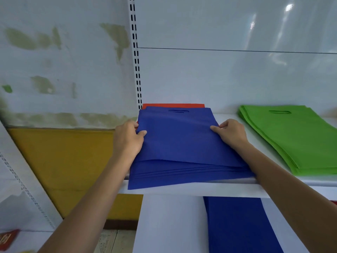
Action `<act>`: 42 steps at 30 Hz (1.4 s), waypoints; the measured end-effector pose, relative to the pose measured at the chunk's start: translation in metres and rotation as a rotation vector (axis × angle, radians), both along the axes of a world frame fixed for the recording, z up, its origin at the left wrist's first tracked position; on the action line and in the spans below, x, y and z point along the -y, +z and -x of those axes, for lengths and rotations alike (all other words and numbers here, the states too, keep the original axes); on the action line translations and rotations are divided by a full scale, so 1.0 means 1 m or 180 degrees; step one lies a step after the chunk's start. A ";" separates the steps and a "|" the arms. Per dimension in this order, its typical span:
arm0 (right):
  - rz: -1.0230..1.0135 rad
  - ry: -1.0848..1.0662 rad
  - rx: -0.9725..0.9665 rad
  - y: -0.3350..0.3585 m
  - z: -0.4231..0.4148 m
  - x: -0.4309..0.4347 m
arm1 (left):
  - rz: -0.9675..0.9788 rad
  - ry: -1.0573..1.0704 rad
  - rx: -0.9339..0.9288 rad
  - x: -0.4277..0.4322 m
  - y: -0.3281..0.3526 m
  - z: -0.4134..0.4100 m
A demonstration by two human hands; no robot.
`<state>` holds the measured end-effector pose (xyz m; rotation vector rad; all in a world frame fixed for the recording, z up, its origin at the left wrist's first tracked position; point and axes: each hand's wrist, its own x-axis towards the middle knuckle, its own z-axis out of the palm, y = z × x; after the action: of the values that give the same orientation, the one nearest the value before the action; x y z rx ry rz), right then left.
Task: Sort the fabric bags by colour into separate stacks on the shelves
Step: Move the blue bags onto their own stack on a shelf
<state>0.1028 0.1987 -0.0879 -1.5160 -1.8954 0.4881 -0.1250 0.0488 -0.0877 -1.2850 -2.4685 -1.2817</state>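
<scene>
A stack of blue fabric bags lies on the white upper shelf, its front edge overhanging the shelf lip. My left hand pinches the stack's left edge, thumb on top. My right hand grips the right edge of the top bag. A red bag peeks out from under the blue stack at the back. A stack of green bags lies to the right on the same shelf. More blue bags lie on the shelf below.
A slotted white upright stands at the shelf's left end. Left of it is a stained wall with a yellow panel. A red item sits at the bottom left.
</scene>
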 end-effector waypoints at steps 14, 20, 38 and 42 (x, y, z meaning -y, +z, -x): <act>-0.1100 0.0367 -0.0229 -0.004 -0.001 0.006 | -0.0620 -0.0063 -0.0282 0.006 0.000 -0.006; -0.1090 0.0547 -0.0464 0.006 -0.001 0.017 | -0.0417 -0.0010 -0.0598 0.013 0.005 -0.010; -0.1673 0.0099 -0.0155 0.066 -0.190 0.114 | -0.0944 -0.0895 -0.1017 0.059 0.043 -0.171; -0.1533 -0.0148 0.0132 0.042 -0.258 0.141 | -0.0754 -0.1122 -0.0843 0.073 0.019 -0.235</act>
<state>0.3605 0.0578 -0.0454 -1.2498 -1.8346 -0.0276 0.1102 -0.0239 -0.0684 -1.7441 -1.9085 -1.3188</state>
